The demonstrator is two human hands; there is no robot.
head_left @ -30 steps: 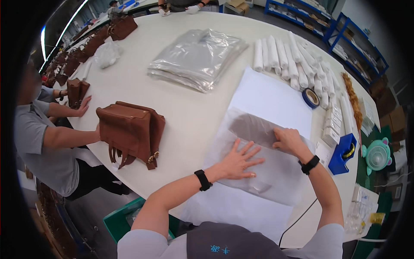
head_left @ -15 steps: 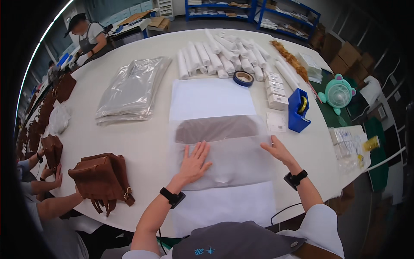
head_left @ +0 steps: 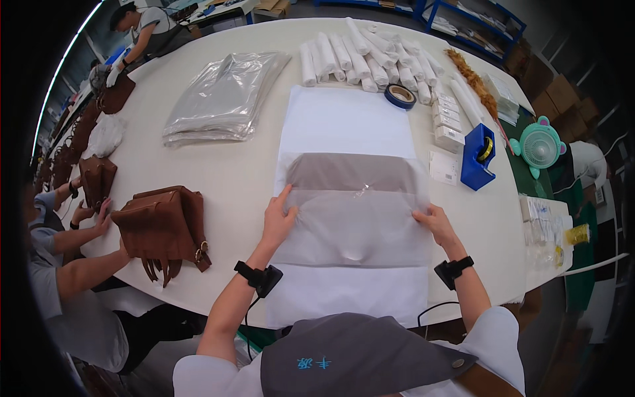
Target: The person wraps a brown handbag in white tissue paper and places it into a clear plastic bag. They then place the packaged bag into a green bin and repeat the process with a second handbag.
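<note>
The left edge of a translucent grey sleeve (head_left: 357, 225) is being touched by the left hand (head_left: 278, 220), its thumb and forefinger being spread; the right edge is being touched by the right hand (head_left: 436, 223), its fingers being bent. Whether film is being pinched cannot be told. The sleeve is being supported by white paper (head_left: 347, 119) at near centre. A blue tape dispenser (head_left: 475, 162) is standing right; clear bags (head_left: 221, 99) are being kept stacked far left; near left, a brown bag (head_left: 162, 228) is being touched by a co-worker's partly hidden hand (head_left: 124, 250).
</note>
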